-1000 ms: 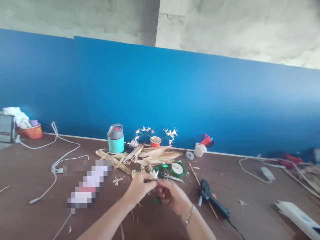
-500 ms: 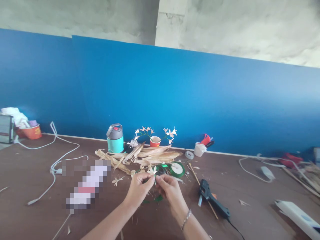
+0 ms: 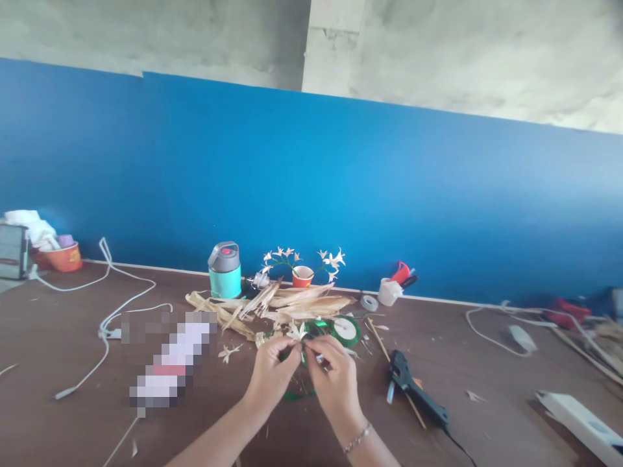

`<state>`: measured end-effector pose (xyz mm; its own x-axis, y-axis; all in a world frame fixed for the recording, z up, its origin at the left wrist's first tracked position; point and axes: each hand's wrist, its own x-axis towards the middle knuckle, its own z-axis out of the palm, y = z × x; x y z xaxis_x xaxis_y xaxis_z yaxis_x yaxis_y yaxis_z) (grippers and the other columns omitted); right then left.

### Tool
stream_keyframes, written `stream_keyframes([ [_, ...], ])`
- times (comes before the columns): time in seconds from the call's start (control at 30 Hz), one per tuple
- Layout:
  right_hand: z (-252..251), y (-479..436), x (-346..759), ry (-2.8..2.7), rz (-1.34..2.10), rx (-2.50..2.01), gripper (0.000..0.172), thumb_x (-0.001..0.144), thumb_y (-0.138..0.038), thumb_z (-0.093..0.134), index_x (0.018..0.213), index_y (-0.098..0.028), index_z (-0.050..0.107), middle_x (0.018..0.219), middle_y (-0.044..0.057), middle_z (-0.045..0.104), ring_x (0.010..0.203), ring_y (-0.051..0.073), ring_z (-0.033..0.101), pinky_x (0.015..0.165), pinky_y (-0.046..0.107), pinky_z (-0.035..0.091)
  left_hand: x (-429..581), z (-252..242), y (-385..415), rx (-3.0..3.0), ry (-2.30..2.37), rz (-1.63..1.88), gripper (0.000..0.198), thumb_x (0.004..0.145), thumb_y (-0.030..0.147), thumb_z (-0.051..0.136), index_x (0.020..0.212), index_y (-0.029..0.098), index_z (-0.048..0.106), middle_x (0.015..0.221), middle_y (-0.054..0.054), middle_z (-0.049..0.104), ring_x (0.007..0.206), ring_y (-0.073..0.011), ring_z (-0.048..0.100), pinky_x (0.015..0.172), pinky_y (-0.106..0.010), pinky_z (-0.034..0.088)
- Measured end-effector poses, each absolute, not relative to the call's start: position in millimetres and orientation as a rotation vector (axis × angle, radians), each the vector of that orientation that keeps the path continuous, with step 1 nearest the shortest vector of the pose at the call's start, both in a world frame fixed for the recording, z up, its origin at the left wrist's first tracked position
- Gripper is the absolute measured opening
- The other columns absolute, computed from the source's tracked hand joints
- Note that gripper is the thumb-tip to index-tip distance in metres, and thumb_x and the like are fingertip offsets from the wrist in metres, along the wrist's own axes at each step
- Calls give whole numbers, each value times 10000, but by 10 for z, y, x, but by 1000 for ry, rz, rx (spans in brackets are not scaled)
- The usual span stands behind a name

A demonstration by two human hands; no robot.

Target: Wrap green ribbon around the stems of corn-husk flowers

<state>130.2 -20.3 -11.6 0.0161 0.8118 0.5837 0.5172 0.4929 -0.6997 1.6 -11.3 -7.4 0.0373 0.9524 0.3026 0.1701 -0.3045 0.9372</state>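
Near the middle of the worktop [image 3: 491,370], a little back from its near edge, the left hand [image 3: 272,377] and right hand [image 3: 335,383] meet fingertip to fingertip. Half a second ago the right hand showed its side. Now it has rolled so that its back faces up, and both hands sit slightly lower.

The left fingers are pinched shut on the stem of a pale flower [image 3: 296,332], small and star-shaped, standing just above the knuckles. The right fingers are clamped on green ribbon [image 3: 294,394], which trails in a curve onto the worktop between the wrists.

Just behind the hands lie a ribbon roll [image 3: 346,329] and dried husks [image 3: 292,303]. A black glue gun [image 3: 415,393] lies to the right. A teal flask [image 3: 224,270] and an orange cup [image 3: 302,276] stand at the far edge.
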Motion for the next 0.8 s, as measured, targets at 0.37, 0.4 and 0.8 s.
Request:
stream_keyframes([
  [0.37, -94, -253, 1274, -1741, 72, -1217, 145, 784, -126, 476, 743, -189, 599, 726, 65, 590, 685, 179, 543, 614, 291, 442, 71, -132, -108, 1550, 1161, 1350, 237, 751, 255, 503, 551, 150, 576, 527, 21, 520, 563, -130, 477, 554, -201, 374],
  [0.4, -92, -250, 1275, -1734, 112, -1228, 138, 786, -133, 478, 749, -190, 598, 734, 67, 594, 687, 179, 549, 607, 285, 444, 67, -128, -108, 1558, 1156, 1343, 240, 757, 259, 496, 557, 151, 575, 529, 19, 519, 564, -131, 479, 553, -201, 374],
  [0.8, -87, -238, 1317, -1855, -15, -1202, 223, 820, -121, 437, 776, -185, 646, 723, 73, 624, 693, 187, 568, 661, 313, 455, 29, -161, -105, 1764, 1246, 1291, 199, 784, 259, 480, 685, 185, 636, 635, -6, 633, 605, -153, 557, 586, -211, 392],
])
